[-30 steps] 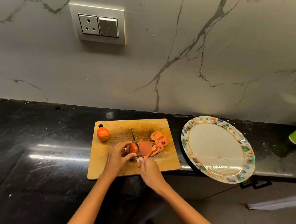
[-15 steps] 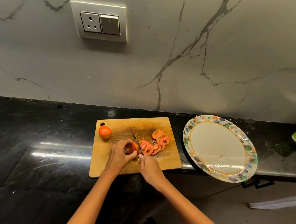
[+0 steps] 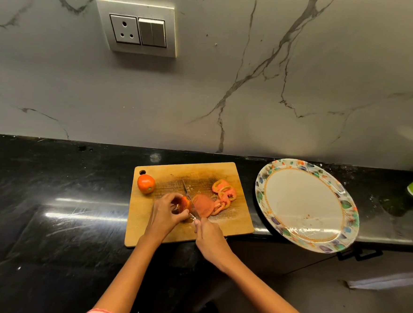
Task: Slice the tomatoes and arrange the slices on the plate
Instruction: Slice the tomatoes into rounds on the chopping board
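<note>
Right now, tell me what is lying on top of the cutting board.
On the cutting board: a whole tomato, a row of slices, and a part-cut tomato held by the left hand under the knife. The hands hide the board beneath them.

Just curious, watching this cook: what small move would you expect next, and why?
Probably another downward cut. The right hand holds the knife against the tomato piece that the left hand pinches on the cutting board. Slices lie beside the blade; the plate holds none yet.
</note>
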Demonstrator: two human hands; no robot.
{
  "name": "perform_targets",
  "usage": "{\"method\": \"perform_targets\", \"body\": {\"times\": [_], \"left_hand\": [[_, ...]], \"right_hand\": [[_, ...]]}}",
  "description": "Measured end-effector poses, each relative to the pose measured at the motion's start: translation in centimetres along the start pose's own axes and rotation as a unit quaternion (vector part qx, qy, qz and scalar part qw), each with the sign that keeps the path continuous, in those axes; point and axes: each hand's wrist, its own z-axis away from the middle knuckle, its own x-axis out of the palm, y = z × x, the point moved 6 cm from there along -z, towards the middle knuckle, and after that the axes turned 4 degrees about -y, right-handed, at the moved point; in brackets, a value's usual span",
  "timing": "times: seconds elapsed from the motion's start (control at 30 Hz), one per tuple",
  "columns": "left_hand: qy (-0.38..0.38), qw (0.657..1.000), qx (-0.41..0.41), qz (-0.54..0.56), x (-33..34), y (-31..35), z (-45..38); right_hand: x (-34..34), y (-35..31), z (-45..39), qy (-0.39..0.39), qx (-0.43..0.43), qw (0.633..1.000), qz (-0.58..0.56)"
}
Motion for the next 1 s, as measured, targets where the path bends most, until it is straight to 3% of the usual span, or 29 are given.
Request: {"method": "perform_targets", "body": {"times": [1.0], "left_hand": [[0.027, 0.999, 0.012, -0.013, -0.6, -0.4, 0.7]], "right_hand": [[0.5, -1.2, -1.1, -0.034, 0.018, 0.999, -0.036]]}}
